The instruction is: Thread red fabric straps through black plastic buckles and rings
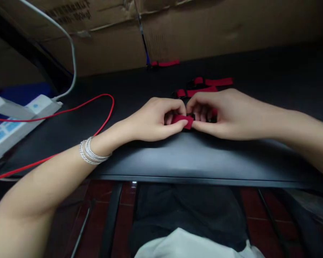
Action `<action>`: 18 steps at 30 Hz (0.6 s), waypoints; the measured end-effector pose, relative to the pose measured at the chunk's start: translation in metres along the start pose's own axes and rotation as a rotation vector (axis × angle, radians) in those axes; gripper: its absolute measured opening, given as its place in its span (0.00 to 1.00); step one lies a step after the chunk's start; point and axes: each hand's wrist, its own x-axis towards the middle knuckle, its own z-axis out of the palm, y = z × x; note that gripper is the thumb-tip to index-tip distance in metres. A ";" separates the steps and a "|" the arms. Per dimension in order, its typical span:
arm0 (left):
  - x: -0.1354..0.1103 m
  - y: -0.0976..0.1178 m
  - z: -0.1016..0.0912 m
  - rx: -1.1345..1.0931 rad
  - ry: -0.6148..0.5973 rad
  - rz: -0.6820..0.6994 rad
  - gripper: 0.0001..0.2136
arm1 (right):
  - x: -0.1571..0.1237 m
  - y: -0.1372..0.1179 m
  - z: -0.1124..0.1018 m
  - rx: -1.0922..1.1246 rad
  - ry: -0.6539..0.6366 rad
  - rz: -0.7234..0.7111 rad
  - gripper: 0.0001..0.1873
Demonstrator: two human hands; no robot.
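Observation:
My left hand point(163, 120) pinches a short red strap point(181, 121) between thumb and fingers, just above the front part of the dark table. Close against it, my right hand point(218, 114) has its fingers curled round the other side of the same strap. A small black piece, perhaps a buckle, shows between the fingertips, mostly hidden. Just beyond my hands lie a red strap with a black fitting point(196, 92) and, farther back, a similar red strap point(218, 81).
Another red strap point(165, 63) lies by the cardboard boxes point(183, 36) along the back. On the left are a white power strip point(21, 125), a red cable point(107, 95) and a white cable point(72, 53). The table's front edge point(177, 178) runs before my lap.

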 end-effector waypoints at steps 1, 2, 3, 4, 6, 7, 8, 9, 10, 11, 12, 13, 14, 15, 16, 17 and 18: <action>0.000 0.000 0.000 -0.001 0.000 -0.001 0.06 | 0.000 0.001 0.000 0.006 0.001 -0.003 0.09; 0.000 0.000 0.000 -0.004 0.003 -0.002 0.06 | 0.000 0.001 0.001 0.015 0.004 -0.012 0.11; 0.000 0.000 0.000 -0.009 0.005 -0.003 0.06 | 0.001 0.002 0.001 0.020 0.005 -0.022 0.12; 0.000 0.000 0.000 -0.015 0.004 -0.002 0.07 | 0.001 0.003 0.001 0.022 0.006 -0.031 0.13; 0.000 0.000 0.000 -0.024 0.002 0.000 0.06 | 0.001 0.004 0.002 0.025 0.005 -0.042 0.13; 0.000 0.000 0.000 -0.023 0.004 -0.001 0.06 | 0.001 0.004 0.002 0.023 0.003 -0.039 0.12; 0.000 0.000 0.000 -0.020 0.004 -0.003 0.06 | 0.001 0.003 0.002 0.018 0.000 -0.031 0.12; 0.000 0.000 0.000 -0.017 0.003 -0.002 0.06 | 0.001 0.003 0.002 0.016 -0.002 -0.021 0.11; 0.000 0.001 0.000 -0.015 0.004 -0.001 0.06 | 0.001 0.002 0.002 0.014 -0.005 -0.010 0.10; 0.000 0.001 0.000 -0.013 0.005 -0.001 0.06 | 0.001 0.001 0.002 0.010 -0.007 0.001 0.10; 0.000 0.001 0.000 -0.014 0.007 -0.002 0.07 | 0.000 0.001 0.001 0.009 -0.008 0.005 0.11; 0.000 0.001 0.000 -0.017 0.005 -0.002 0.07 | 0.000 0.001 0.001 0.012 -0.010 0.003 0.10; 0.001 0.001 0.000 -0.019 0.003 -0.002 0.07 | 0.000 0.001 0.001 0.017 -0.012 0.001 0.10; 0.001 0.001 0.000 -0.019 0.002 -0.003 0.06 | 0.000 0.001 0.001 0.022 -0.013 0.000 0.10; 0.001 0.001 0.000 -0.020 0.003 -0.006 0.06 | 0.000 0.001 0.001 0.027 -0.007 -0.003 0.11; 0.001 0.000 0.000 -0.021 0.001 -0.005 0.06 | -0.001 0.001 0.001 0.030 -0.002 -0.009 0.11; 0.001 0.000 0.000 -0.023 -0.002 -0.002 0.06 | -0.001 0.001 0.001 0.028 -0.005 -0.011 0.11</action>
